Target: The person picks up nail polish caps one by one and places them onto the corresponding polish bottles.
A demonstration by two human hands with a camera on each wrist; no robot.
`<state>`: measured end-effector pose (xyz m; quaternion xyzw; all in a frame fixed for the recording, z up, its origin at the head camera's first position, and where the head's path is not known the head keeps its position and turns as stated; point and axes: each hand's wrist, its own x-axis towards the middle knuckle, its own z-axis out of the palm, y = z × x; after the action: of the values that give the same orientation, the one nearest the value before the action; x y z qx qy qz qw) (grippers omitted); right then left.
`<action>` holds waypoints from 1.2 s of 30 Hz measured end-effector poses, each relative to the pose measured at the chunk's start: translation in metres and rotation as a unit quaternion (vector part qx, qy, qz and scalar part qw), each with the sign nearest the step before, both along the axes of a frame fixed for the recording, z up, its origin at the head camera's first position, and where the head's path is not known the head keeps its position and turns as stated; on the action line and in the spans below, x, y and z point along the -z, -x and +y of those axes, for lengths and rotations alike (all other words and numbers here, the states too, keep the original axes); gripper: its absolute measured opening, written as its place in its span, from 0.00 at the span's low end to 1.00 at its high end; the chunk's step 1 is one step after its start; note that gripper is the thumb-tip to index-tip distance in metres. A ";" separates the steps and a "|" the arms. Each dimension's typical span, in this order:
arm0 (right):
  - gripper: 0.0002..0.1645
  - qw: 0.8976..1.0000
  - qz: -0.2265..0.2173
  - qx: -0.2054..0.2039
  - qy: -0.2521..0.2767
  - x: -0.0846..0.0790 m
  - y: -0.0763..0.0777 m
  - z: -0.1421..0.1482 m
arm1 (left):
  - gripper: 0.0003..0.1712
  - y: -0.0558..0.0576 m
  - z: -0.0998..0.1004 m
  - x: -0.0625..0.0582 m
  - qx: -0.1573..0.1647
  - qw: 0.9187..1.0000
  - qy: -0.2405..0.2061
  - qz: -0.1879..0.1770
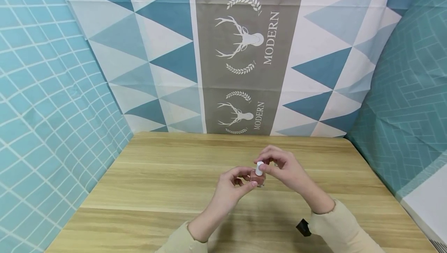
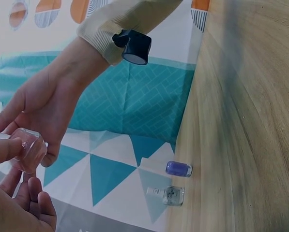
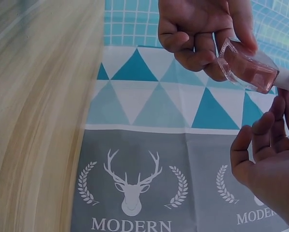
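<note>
A glass nail polish bottle (image 1: pixel 257 178) of pinkish-brown polish is held up above the table, tilted, between both hands. My left hand (image 1: pixel 228 189) pinches its glass body with thumb and fingers. On the white cap (image 1: pixel 259 168), my right hand (image 1: pixel 284 167) has a thumb-and-finger grip. The right wrist view shows the pink bottle (image 3: pixel 248 67) from the side, with the left hand (image 3: pixel 202 29) at its base end and the right hand (image 3: pixel 275 164) at the cap end. Cap and bottle are together.
In the left wrist view a purple nail polish bottle (image 2: pixel 178 168) and a clear, speckled nail polish bottle (image 2: pixel 174 195) stand side by side on the wooden table (image 2: pixel 250 145). The right hand mostly hides them in the head view. A black wrist camera (image 1: pixel 303 227) sticks out from the right sleeve.
</note>
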<state>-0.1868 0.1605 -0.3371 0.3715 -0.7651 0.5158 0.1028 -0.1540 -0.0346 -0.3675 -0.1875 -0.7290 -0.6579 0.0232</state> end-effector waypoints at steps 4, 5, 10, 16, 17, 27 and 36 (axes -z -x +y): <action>0.12 1.000 -0.006 0.003 0.007 0.001 0.001 -0.001 | 0.15 0.002 0.001 0.004 0.003 1.000 -0.006 -0.008; 0.11 1.000 -0.008 0.004 0.009 0.001 0.001 -0.002 | 0.15 0.002 0.001 0.004 0.003 1.000 -0.007 -0.009; 0.11 1.000 -0.020 0.010 0.013 0.001 0.001 -0.004 | 0.15 0.002 0.002 0.005 0.004 1.000 -0.005 -0.008; 0.12 0.999 -0.038 0.010 0.013 0.002 0.002 -0.005 | 0.14 0.002 0.002 0.007 0.008 1.000 0.001 -0.005; 0.12 0.999 -0.039 0.007 0.013 0.002 0.002 -0.005 | 0.14 0.003 0.002 0.007 0.010 1.000 0.002 -0.005; 0.17 0.999 0.011 -0.030 -0.023 -0.001 0.000 -0.004 | 0.15 0.002 0.001 0.005 0.004 1.000 -0.014 -0.011; 0.18 0.997 0.024 -0.069 -0.028 -0.002 -0.001 0.002 | 0.15 0.002 0.001 0.004 0.006 1.000 -0.006 -0.010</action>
<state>-0.1861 0.1625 -0.3349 0.4382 -0.7491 0.4910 0.0752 -0.1562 -0.0340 -0.3716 -0.1853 -0.7241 -0.6642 0.0136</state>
